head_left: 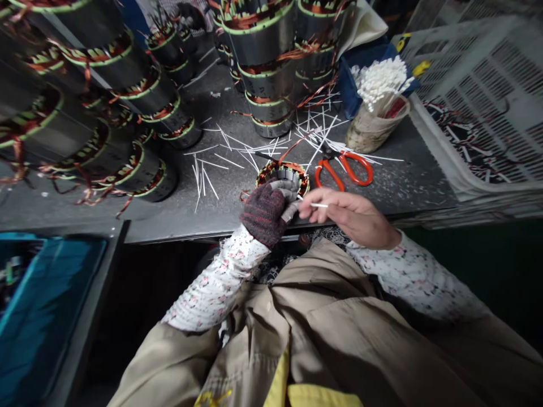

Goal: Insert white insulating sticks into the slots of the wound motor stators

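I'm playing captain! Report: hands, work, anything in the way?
Maroon-gloved left hand on round, copper-wound part. Bare right hand pinching thin white stick. Possible clutter nearby: orange-handled scissors, loose white sticks.

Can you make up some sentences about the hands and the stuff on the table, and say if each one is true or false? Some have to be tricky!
1. The left hand wears a dark glove. True.
2. The right hand wears a glove too. False: the right hand is bare.
3. The right hand holds a thin white stick. True.
4. The scissors are in the left hand. False: the scissors lie on the table, and the left hand is at a wire-wound ring.
5. The scissors have orange-red handles. True.
6. The cup has nothing in it. False: the cup is packed with white-tipped sticks.
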A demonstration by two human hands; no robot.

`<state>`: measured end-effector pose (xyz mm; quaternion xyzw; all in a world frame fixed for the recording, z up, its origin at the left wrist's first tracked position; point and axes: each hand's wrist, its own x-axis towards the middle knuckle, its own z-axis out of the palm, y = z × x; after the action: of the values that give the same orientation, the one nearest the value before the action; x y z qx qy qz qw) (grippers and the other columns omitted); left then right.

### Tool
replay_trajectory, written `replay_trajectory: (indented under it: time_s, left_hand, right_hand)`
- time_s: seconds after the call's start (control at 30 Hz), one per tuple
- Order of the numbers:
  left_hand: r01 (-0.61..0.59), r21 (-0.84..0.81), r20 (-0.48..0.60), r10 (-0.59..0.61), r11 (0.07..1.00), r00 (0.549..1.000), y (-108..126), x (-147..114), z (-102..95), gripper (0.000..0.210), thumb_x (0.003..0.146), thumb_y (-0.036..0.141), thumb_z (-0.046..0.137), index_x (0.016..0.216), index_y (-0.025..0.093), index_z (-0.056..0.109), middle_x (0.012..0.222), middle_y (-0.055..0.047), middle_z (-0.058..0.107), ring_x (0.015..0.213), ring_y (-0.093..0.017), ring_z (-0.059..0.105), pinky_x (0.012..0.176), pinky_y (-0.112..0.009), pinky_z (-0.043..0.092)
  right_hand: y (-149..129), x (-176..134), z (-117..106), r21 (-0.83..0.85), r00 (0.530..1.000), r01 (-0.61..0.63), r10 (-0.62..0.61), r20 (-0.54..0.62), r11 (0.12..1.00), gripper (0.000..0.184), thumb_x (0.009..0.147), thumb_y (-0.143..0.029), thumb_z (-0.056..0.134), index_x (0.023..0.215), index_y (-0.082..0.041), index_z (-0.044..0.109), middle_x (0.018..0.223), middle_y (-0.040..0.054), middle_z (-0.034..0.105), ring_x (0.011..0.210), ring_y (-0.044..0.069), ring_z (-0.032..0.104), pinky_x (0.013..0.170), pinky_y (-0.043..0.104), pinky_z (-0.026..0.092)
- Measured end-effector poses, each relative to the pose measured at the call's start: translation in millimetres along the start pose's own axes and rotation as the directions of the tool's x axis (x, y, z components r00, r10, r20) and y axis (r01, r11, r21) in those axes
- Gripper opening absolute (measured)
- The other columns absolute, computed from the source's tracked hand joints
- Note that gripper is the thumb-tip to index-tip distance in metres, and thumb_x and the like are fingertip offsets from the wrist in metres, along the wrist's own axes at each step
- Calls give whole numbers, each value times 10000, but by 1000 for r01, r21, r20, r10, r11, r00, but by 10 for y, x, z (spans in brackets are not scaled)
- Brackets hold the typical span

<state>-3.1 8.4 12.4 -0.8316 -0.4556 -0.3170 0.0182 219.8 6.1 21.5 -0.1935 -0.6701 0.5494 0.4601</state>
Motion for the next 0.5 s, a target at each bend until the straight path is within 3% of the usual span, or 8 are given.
replay_trajectory:
  time_s: [0.1,0.17,0.3,0.4,0.5]
  left_hand:
    - [-16,87,14,14,996,1000,16,-25,3,218,1035,380,597,959,199,691,1051,-62,770,1065,-200,737,978,-377,604]
    - [-29,118,-13,31,993,999,79,-23,58,193,1026,358,617,962,189,685,1034,-65,768,1063,-201,733,1000,-387,593]
    - [-64,194,-68,79,979,995,265,24,236,171,1011,314,634,984,157,695,1040,-98,764,1063,-220,728,1011,-405,587]
    - [-186,219,-43,200,958,979,298,55,231,210,983,305,660,1104,139,703,1142,-112,766,1153,-268,711,1086,-479,559]
    - [-290,280,5,300,915,954,150,68,13,325,975,274,671,1281,165,658,1175,-65,777,1171,-285,714,1211,-570,449]
  right_hand:
    - [42,-79,0,148,987,-120,134,-85,982,468,1006,-508,615,679,-177,572,649,16,547,626,129,538,590,275,455]
    - [49,-11,1,186,974,-81,118,-195,979,451,978,-448,660,646,-181,516,597,-8,472,591,112,489,572,264,424]
    - [214,464,41,225,938,47,34,-344,973,408,955,-475,636,714,-201,453,694,2,506,694,123,566,693,288,513]
    - [411,698,57,8,920,48,-41,-390,999,410,967,-564,584,775,-210,504,793,39,579,733,150,600,712,325,547]
    - [484,516,39,-379,850,102,-279,-448,920,295,986,-445,603,807,-212,580,967,88,656,912,211,655,870,409,578]
